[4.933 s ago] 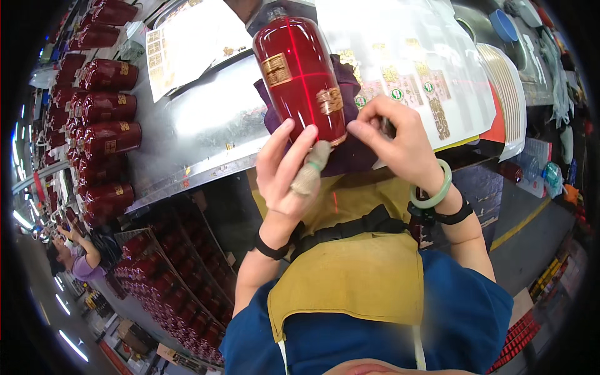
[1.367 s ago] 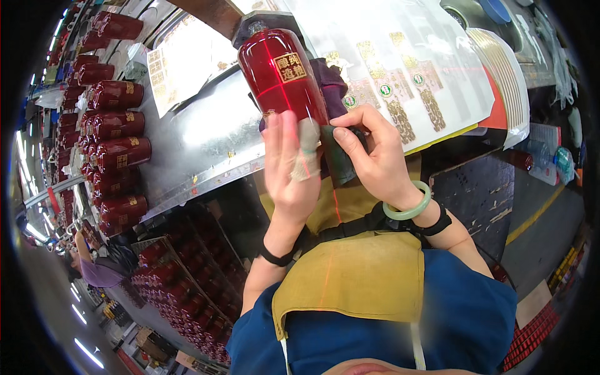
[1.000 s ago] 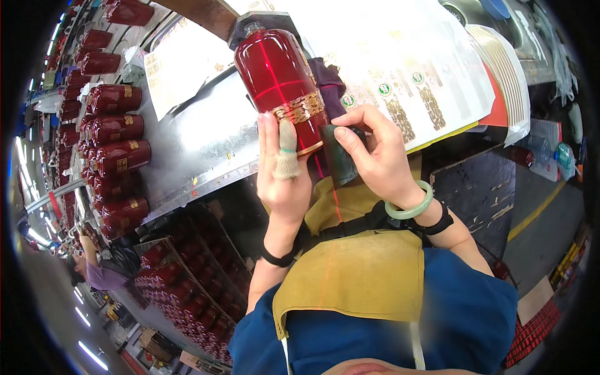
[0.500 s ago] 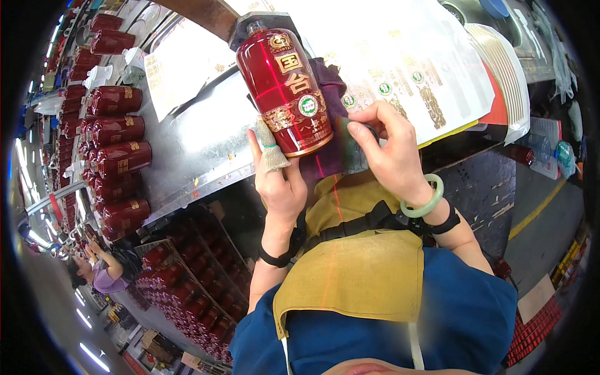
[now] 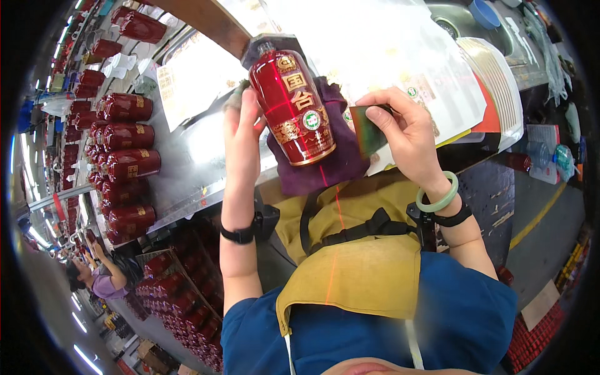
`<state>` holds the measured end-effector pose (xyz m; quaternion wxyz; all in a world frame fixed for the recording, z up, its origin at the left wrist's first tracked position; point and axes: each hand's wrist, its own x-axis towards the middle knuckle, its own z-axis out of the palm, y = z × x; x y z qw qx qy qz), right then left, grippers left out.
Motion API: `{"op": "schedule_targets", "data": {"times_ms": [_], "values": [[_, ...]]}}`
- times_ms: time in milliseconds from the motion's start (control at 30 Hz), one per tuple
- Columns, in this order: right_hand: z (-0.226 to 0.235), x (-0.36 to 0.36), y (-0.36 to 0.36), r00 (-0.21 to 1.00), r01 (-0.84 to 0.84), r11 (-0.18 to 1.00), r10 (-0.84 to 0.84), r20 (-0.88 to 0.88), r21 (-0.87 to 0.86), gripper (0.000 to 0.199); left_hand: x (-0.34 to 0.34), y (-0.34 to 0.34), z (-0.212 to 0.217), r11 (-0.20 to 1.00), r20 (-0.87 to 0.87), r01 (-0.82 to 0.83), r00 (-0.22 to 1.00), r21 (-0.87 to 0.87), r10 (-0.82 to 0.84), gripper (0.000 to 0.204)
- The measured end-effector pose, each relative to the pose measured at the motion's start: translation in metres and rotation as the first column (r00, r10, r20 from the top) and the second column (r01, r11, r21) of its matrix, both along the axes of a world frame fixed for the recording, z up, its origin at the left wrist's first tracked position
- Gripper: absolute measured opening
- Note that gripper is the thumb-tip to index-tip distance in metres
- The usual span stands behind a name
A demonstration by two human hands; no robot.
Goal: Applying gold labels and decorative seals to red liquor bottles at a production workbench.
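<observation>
A glossy dark red bottle (image 5: 292, 103) with gold decoration and a round green-and-white mark lies tilted, its neck toward the far side against a dark grey block (image 5: 275, 42). Under its lower end spreads a purple cloth (image 5: 325, 172) that hangs over the bench's front edge. At the bottle's left side, my left hand (image 5: 242, 134) has its fingers closed around a pale bristle brush (image 5: 235, 97), mostly hidden behind them. My right hand (image 5: 403, 131) pinches a flat, dark green scraper (image 5: 370, 131) just right of the bottle, apart from it.
White decal sheets (image 5: 369, 37) with gold and green prints cover the bench's right part. Several red bottles (image 5: 131, 162) lie in a row at left, and more stand below the bench. A wooden bar (image 5: 209, 22) crosses the far side. Another person (image 5: 103, 275) works at far left.
My left hand has moved from the bottle's lower end up along its left side, taking the brush along. My right hand has shifted slightly right and nearer, turning the scraper flat to view.
</observation>
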<state>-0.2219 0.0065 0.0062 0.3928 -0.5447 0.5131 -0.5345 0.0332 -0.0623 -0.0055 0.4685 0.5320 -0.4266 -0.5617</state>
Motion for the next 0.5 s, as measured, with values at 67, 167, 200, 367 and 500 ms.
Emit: {"op": "schedule_targets", "data": {"times_ms": [67, 167, 200, 367, 500], "values": [[0.016, -0.002, -0.005, 0.998, -0.061, 0.998, 0.06, -0.017, -0.027, 0.011, -0.005, -0.022, 0.002, 0.963, -0.253, 0.225, 0.95, 0.149, -0.183, 0.053], [0.039, 0.0, -0.012, 0.99, -0.096, 0.995, 0.099, 0.096, -0.036, 0.013, -0.015, -0.021, 0.012, 0.942, -0.397, 0.276, 0.899, 0.193, -0.183, 0.048], [0.046, -0.005, -0.015, 0.992, -0.112, 0.991, 0.116, 0.044, -0.078, 0.016, -0.015, -0.009, 0.018, 0.939, -0.418, 0.274, 0.893, 0.207, -0.169, 0.05], [0.069, -0.027, -0.022, 0.978, -0.206, 0.974, 0.207, 0.001, -0.1, 0.037, -0.048, 0.061, 0.05, 0.903, -0.405, 0.404, 0.858, 0.15, -0.316, 0.073], [0.085, -0.071, 0.006, 0.973, -0.171, 0.973, 0.143, -0.18, -0.156, 0.017, -0.1, 0.057, 0.064, 0.785, -0.186, 0.62, 0.771, 0.0, -0.609, 0.084]]}}
